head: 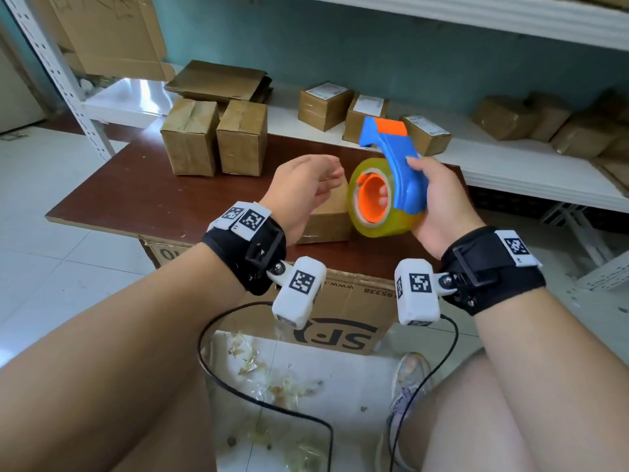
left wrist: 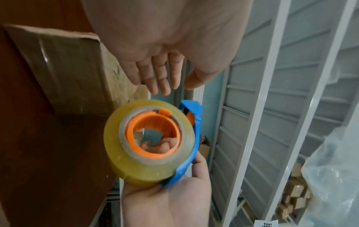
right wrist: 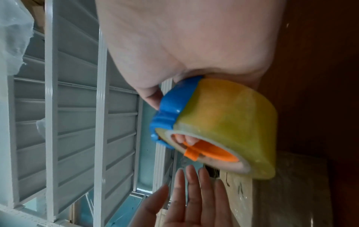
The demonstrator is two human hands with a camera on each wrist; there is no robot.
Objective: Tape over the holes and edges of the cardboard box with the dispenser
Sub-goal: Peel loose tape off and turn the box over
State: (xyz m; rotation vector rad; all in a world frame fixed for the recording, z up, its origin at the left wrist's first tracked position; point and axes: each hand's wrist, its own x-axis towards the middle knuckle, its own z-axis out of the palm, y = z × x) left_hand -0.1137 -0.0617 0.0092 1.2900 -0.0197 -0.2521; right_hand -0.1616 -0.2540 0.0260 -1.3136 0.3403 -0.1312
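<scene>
We hold the dispenser [head: 391,185] lifted in our right hand [head: 439,206], fingers hooked through its orange core, above the cardboard box [head: 328,216] on the brown table [head: 136,192], while our left hand [head: 306,189] hovers loose-fingered and empty beside the roll, probably to find the tape's free end.

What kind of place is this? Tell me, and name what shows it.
Probably a small packing or stockroom: taped, labelled parcels sit on white metal shelving, flattened cardboard is stacked behind, and the right hand holds a tape dispenser.
</scene>
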